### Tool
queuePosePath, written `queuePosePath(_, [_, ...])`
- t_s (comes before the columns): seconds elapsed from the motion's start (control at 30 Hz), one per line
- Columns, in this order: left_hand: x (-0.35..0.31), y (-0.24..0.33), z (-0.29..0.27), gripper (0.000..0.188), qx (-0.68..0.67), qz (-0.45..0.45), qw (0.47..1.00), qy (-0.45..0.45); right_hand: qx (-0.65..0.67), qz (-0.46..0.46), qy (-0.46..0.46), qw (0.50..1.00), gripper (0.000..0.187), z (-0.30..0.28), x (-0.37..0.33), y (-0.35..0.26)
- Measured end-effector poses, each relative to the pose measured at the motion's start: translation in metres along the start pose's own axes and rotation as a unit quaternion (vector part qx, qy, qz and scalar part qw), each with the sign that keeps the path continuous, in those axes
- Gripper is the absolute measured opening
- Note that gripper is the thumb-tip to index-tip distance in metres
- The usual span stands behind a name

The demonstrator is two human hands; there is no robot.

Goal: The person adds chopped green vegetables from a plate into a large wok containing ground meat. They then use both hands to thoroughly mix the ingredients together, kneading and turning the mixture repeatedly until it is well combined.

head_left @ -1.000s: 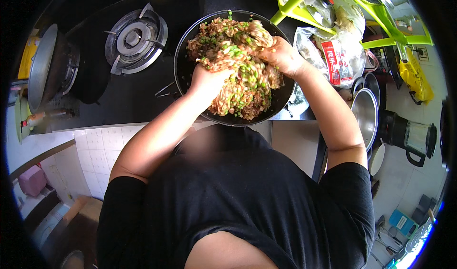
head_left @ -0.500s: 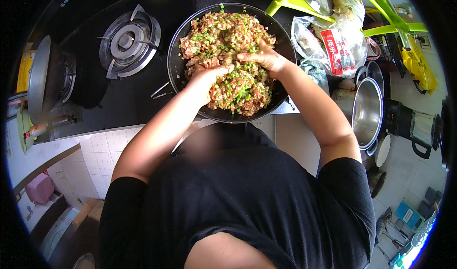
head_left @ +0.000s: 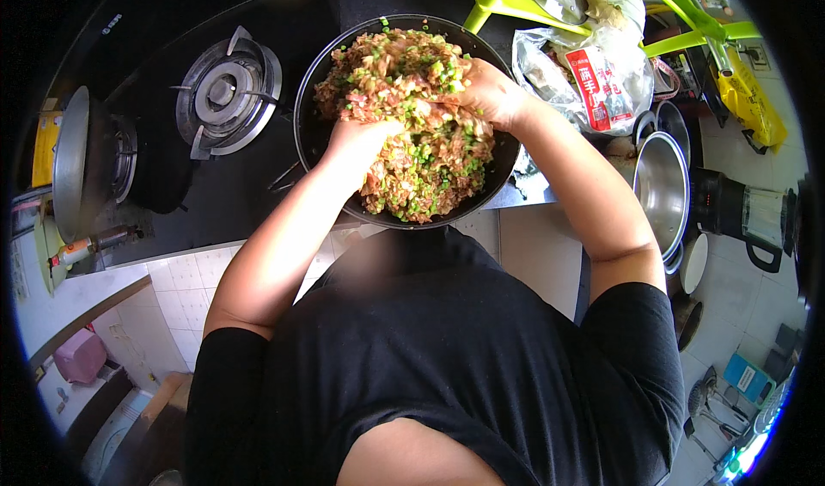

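Fingers (head_left: 384, 131) half-buried in the meat mix (head_left: 421, 172), so we honestly couldn't tell how curled they were or whether they gripped any. It sat heaped in the black pan (head_left: 315, 138), between our left hand (head_left: 357, 146) and right hand (head_left: 497, 97), both touching it.

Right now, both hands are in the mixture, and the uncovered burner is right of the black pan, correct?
No: the head view shows the uncovered burner left of the black pan. The left hand and right hand are in the mixture.
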State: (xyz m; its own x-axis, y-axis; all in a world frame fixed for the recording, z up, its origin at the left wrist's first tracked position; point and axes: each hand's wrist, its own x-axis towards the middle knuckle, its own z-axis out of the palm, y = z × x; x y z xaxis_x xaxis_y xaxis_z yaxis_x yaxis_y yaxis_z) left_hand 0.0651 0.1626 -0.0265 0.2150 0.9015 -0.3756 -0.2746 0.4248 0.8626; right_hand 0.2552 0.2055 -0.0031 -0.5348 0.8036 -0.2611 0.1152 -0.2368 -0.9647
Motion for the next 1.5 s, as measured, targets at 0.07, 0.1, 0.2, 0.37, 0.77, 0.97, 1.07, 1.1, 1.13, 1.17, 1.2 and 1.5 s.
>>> queuePosePath(0.07, [-0.002, 0.002, -0.001, 0.050, 0.025, 0.011, 1.000, 0.001, -0.153, 0.079, 0.050, 0.984, 0.033, 0.005, -0.009, -0.012])
queuePosePath(0.1, [-0.001, -0.004, -0.004, 0.047, 0.026, 0.017, 0.999, 0.022, -0.193, 0.067, 0.063, 0.977, 0.029, 0.011, -0.012, -0.017])
queuePosePath(0.2, [-0.006, -0.006, -0.009, 0.035, 0.051, 0.028, 0.998, 0.032, -0.354, 0.091, 0.064, 0.929, 0.026, 0.021, -0.012, -0.033])
queuePosePath(0.37, [-0.025, 0.008, -0.009, 0.032, 0.135, -0.048, 0.990, -0.019, -0.568, 0.002, 0.080, 0.819, 0.041, 0.023, 0.013, -0.044])
queuePosePath(0.77, [-0.012, -0.039, -0.018, 0.025, 0.102, 0.066, 0.993, -0.006, -0.604, 0.085, -0.079, 0.788, 0.079, 0.026, 0.128, 0.014])
queuePosePath(0.97, [0.002, -0.048, -0.015, 0.022, 0.155, 0.087, 0.977, 0.115, -0.433, 0.125, -0.064, 0.890, 0.040, 0.030, 0.094, 0.001])
queuePosePath(1.07, [0.000, -0.046, -0.018, 0.024, 0.157, 0.059, 0.979, 0.120, -0.584, 0.084, -0.043, 0.806, 0.042, 0.042, 0.065, -0.023])
queuePosePath(1.1, [0.000, -0.046, -0.018, 0.025, 0.154, 0.054, 0.979, 0.119, -0.595, 0.090, -0.017, 0.798, 0.051, 0.040, 0.061, -0.023])
queuePosePath(1.13, [-0.001, -0.046, -0.019, 0.025, 0.153, 0.047, 0.980, 0.116, -0.567, 0.102, 0.003, 0.818, 0.054, 0.036, 0.056, -0.024])
queuePosePath(1.17, [0.001, -0.049, -0.021, 0.026, 0.143, 0.049, 0.984, 0.095, -0.542, 0.069, 0.017, 0.837, 0.054, 0.029, 0.053, -0.025])
queuePosePath(1.2, [-0.001, -0.049, -0.023, 0.026, 0.141, 0.030, 0.986, 0.085, -0.517, 0.034, 0.030, 0.855, 0.055, 0.021, 0.050, -0.025])
queuePosePath(1.5, [-0.032, -0.035, -0.026, 0.051, 0.069, 0.029, 0.996, 0.058, -0.426, 0.009, 0.142, 0.893, 0.040, -0.010, 0.104, 0.003])
